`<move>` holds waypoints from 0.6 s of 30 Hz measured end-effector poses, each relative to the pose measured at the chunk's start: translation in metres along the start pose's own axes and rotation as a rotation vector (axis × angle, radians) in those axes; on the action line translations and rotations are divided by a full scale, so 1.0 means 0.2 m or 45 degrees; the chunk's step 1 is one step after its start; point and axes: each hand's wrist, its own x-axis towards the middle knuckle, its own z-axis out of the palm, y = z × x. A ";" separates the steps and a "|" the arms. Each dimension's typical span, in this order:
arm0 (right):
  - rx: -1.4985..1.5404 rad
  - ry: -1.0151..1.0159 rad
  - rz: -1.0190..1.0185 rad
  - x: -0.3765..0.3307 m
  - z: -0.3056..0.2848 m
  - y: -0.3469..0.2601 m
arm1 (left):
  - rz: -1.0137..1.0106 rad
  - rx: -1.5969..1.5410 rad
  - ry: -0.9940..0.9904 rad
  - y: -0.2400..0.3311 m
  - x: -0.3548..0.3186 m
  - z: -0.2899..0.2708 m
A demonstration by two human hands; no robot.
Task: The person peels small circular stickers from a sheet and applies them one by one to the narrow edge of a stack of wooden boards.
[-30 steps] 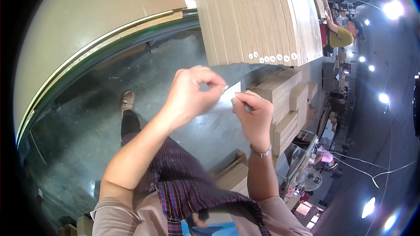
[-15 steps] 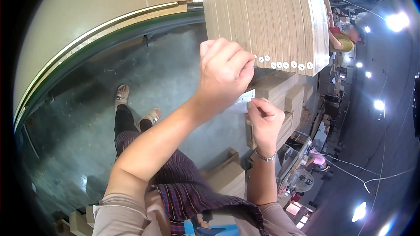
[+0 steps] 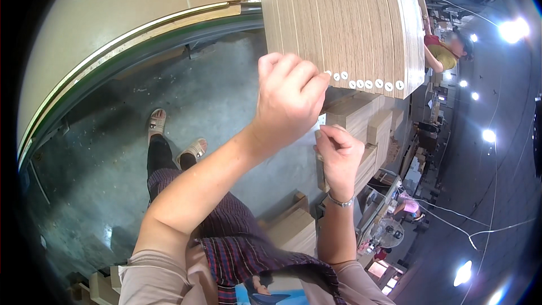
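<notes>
A tall stack of wood-grain panels (image 3: 333,22) stands ahead of me, with a row of round white stickers (image 3: 368,84) along the near edges. My left hand (image 3: 291,96) is closed, fingers curled, at the stack's lower left corner beside the leftmost sticker. Its fingertips are turned away, so what they pinch is hidden. Below it, my right hand (image 3: 341,155) pinches the edge of a white sticker sheet (image 3: 322,120) with small dark marks. The left hand and wrist cover part of that sheet.
A large beige board (image 3: 135,0) lies on a green-edged table at the upper left. More wooden panels (image 3: 353,110) are stacked below and right of the tall stack. Another person (image 3: 443,53) works beyond it. A fan (image 3: 389,231) stands at the right.
My right hand has shifted slightly left with the sheet, more of which is now behind my left hand. The left hand has moved slightly down. The person beyond has shifted an arm.
</notes>
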 end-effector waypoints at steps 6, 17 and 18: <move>0.003 0.017 -0.005 0.00 0.00 0.00 | 0.007 -0.022 -0.044 0.00 -0.03 -0.03; 0.220 0.100 0.040 -0.01 -0.03 0.01 | -0.301 -0.312 -0.270 0.05 -0.06 -0.19; 0.259 0.115 0.052 0.00 -0.02 0.00 | -0.294 -0.312 -0.273 0.05 -0.07 -0.21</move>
